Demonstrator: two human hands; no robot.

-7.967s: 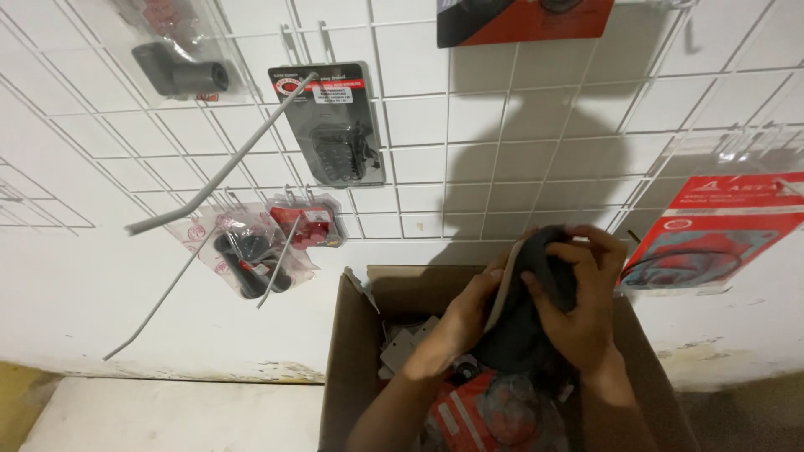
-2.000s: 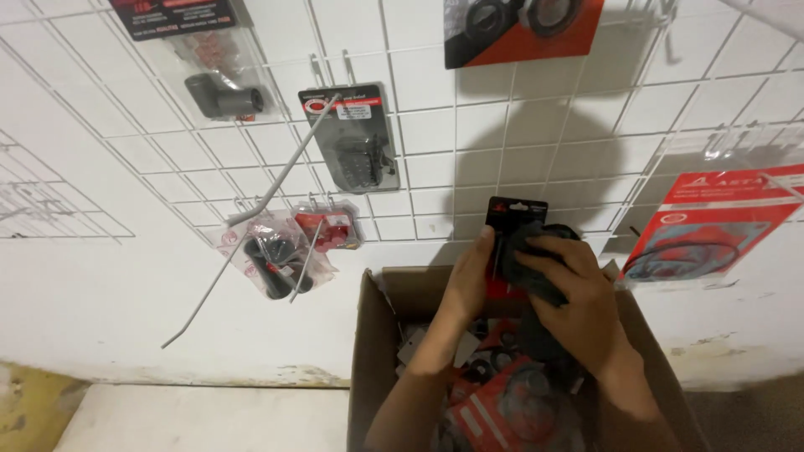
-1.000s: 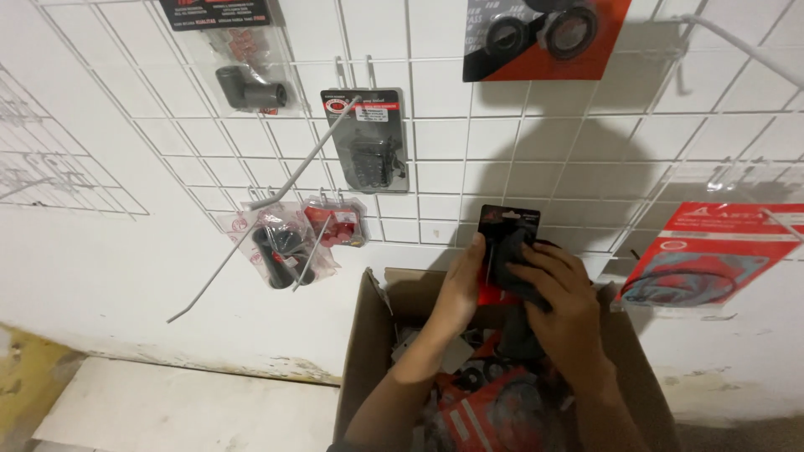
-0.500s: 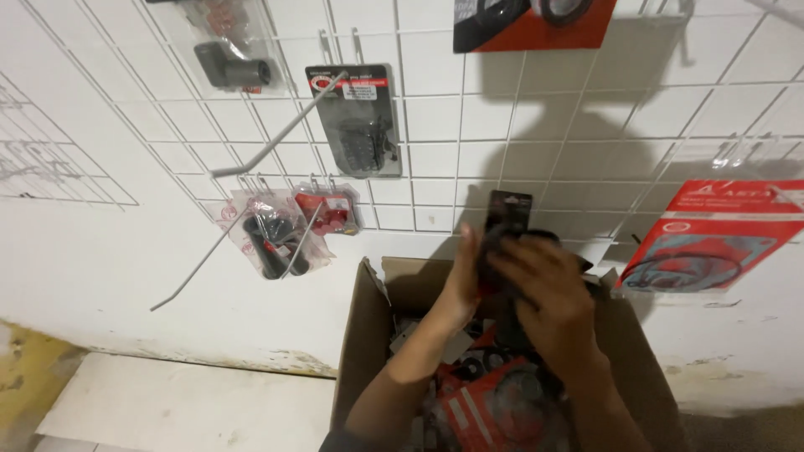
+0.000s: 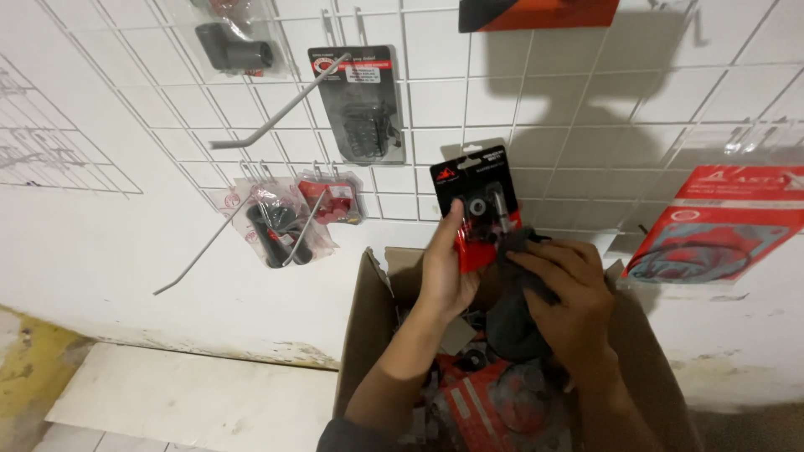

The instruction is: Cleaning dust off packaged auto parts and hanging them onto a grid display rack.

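At frame centre, the left hand (image 5: 448,276) pinches a carded blister pack (image 5: 476,203); the right hand (image 5: 565,305) clutches a dark cloth (image 5: 512,322) over the cardboard box (image 5: 364,322), bare wall grid (image 5: 586,109) above.

cardboard box (image 5: 368,326) holds red-black packaged parts (image 5: 486,402).

White wall (image 5: 100,276), wire grid panel (image 5: 586,125), pale floor slab (image 5: 193,402), hard shadows.

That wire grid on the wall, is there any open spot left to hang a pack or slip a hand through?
The wire grid is bare right of the grey blister pack, up to the red pack, and left of the bagged parts. It is crowded around the long hooks. The cardboard box is packed full, both hands inside: left hand holding a black-and-red carded pack, right hand on dark cloth.
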